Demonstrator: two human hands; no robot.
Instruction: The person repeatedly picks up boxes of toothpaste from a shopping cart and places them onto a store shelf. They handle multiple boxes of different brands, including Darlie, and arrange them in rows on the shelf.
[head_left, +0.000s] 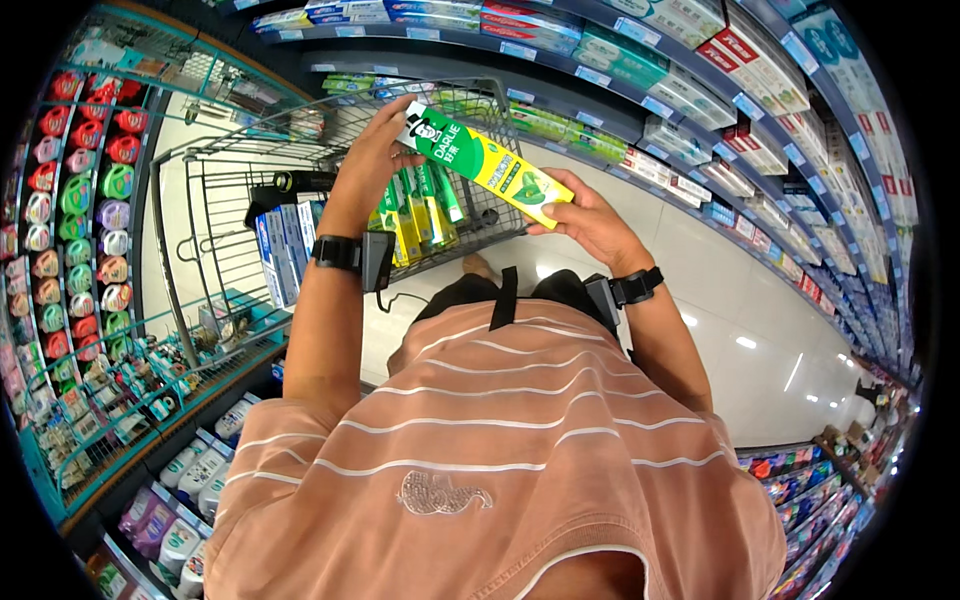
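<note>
A green, yellow and white Darlie toothpaste box (484, 163) is held slantwise between both hands, its printed face up. My left hand (381, 146) grips the white end, and my right hand (581, 214) pinches the yellow end between thumb and fingers. Beneath the box is a wire shopping cart (217, 176). Several similar green and yellow boxes (424, 214) stand in the cart, partly hidden by my left hand and the held box. Blue and white boxes (281, 247) stand at the cart's near left, beside a black item (304, 181).
Shelves of boxed toothpaste (622, 67) curve along the front and right, edged with price tags. Bottles (75, 195) fill racks at the far left. A teal wire bin (142, 397) of small packs stands left of me. Pale tiled floor (720, 300) runs between the shelves.
</note>
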